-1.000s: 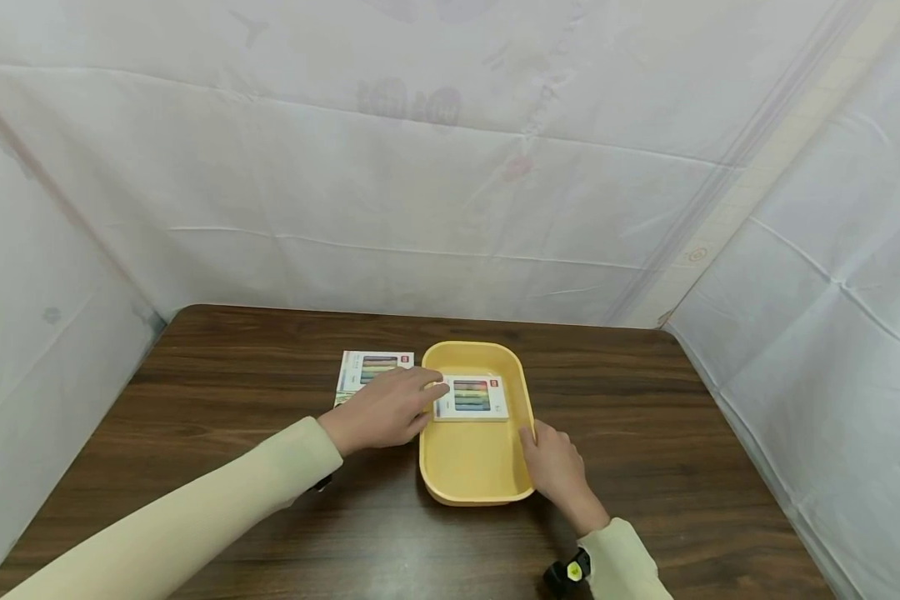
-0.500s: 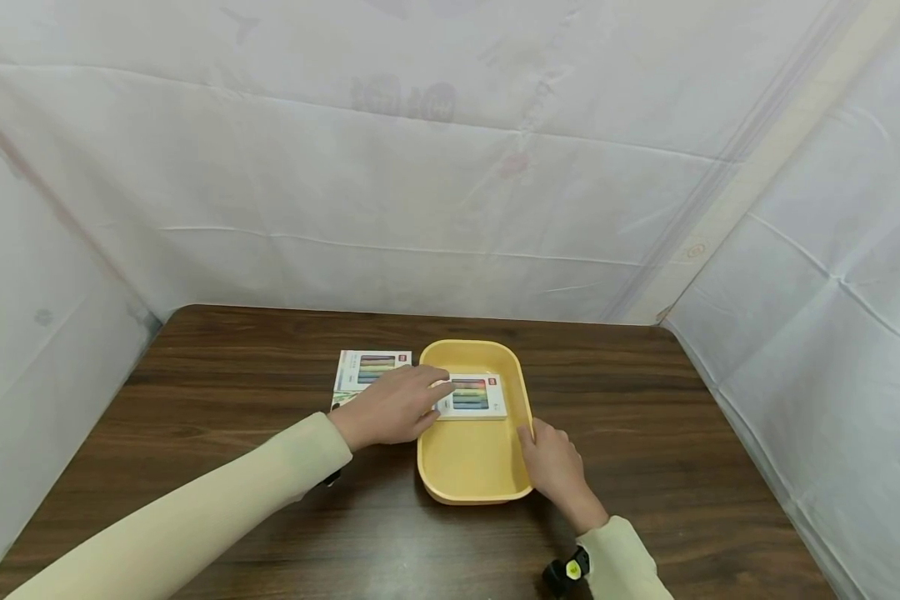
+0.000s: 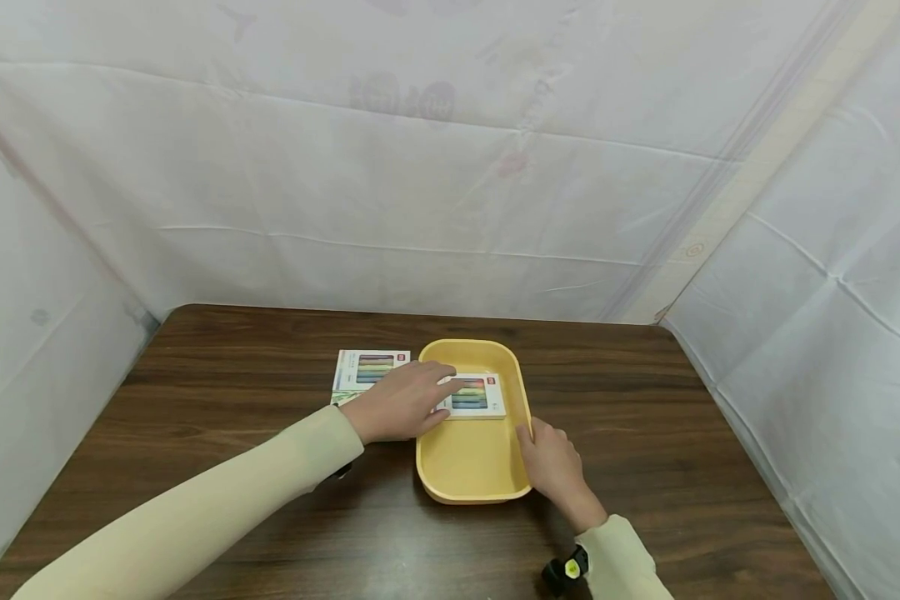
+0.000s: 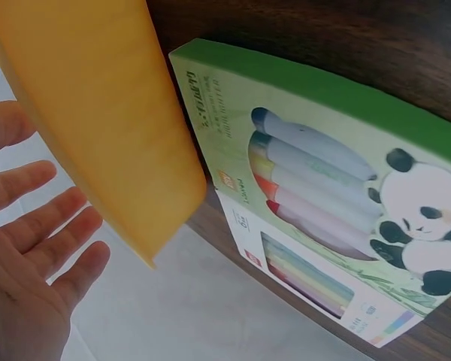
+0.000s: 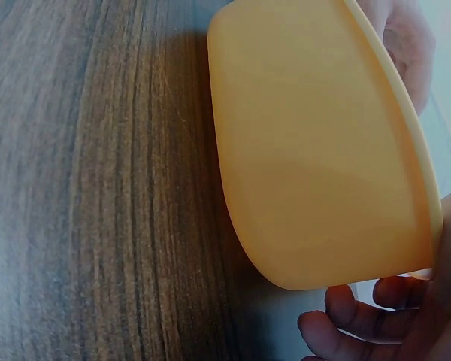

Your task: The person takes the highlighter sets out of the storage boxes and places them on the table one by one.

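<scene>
A yellow plastic tray (image 3: 474, 471) stands on the table. Inside its far half lies a white box of highlighters (image 3: 474, 397), with colored pens showing in its window. My left hand (image 3: 403, 402) reaches over the tray's left rim, fingers loosely extended above the box's left end; whether they touch it cannot be made out. In the left wrist view the fingers of that hand (image 4: 41, 233) are spread and grip nothing. My right hand (image 3: 551, 462) grips the right rim, thumb inside and fingers outside. Left of the tray are a green panda highlighter box (image 4: 301, 180) and another white box (image 3: 375, 367).
The dark wood table (image 3: 255, 358) extends on both sides of the tray. White sheeting (image 3: 435, 192) rises behind the table and at both sides. My left forearm hides part of the two boxes outside the tray.
My left hand has shifted slightly rightward, farther over the box inside the tray. My right hand and the tray stay nearly in place.
</scene>
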{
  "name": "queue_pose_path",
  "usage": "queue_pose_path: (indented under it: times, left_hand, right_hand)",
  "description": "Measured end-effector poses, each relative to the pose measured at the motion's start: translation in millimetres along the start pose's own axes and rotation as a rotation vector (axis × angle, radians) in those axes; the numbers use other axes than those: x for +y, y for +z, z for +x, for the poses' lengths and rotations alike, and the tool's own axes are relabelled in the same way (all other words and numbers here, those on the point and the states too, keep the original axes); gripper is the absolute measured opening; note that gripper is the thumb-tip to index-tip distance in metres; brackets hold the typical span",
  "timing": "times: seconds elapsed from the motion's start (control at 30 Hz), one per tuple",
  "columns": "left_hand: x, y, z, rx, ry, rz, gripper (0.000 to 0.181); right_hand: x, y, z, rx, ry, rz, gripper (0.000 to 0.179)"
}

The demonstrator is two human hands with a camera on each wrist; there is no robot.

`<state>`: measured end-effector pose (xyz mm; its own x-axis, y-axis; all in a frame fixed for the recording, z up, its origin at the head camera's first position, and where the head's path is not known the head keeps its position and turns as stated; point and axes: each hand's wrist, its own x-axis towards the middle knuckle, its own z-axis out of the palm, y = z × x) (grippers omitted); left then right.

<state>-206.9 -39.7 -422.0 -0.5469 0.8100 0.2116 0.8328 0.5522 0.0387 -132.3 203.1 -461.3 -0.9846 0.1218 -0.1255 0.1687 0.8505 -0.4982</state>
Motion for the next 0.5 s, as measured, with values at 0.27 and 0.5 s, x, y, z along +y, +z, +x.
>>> queue_pose_path:
  times: [0.27, 0.5]
  left_hand:
    - [1.5, 1.3, 6.8, -0.057, -0.019, -0.006, 0.044]
    - [2.5, 4.6, 11.9, -0.055, -0.019, 0.009, 0.046]
  right_hand:
    - [-1.1, 0.9, -0.1, 0.004, 0.004, 0.016, 0.03]
    - [-0.3, 1.3, -0.3, 0.005, 0.015, 0.019, 0.031]
